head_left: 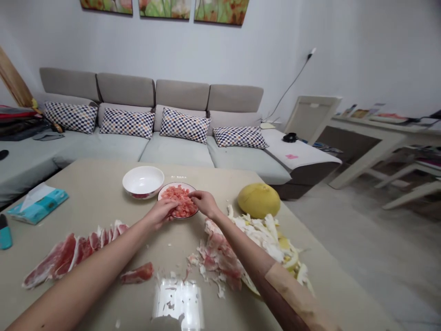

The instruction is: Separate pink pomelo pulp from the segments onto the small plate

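Note:
A small plate [182, 210] with a dark rim holds a heap of pink pomelo flesh pieces [186, 207]. My left hand [163, 213] is closed at the plate's left edge, its fingertips at the flesh. From the right, my right hand [204, 203] reaches over the rim with finger and thumb pinched together above the heap. What either hand holds is too small or hidden to make out. Peeled pomelo segments [74, 253] lie in a row at left, one loose segment [138, 273] nearer me. Membrane scraps [220, 253] lie under my right forearm.
A white bowl [143, 181] stands left of the plate. A whole yellow pomelo [259, 200] sits at right behind a pile of peel [268, 236]. At left are a blue tissue pack [39, 204] and a teal-handled object [4, 233]. A sofa [179, 151] stands beyond the table.

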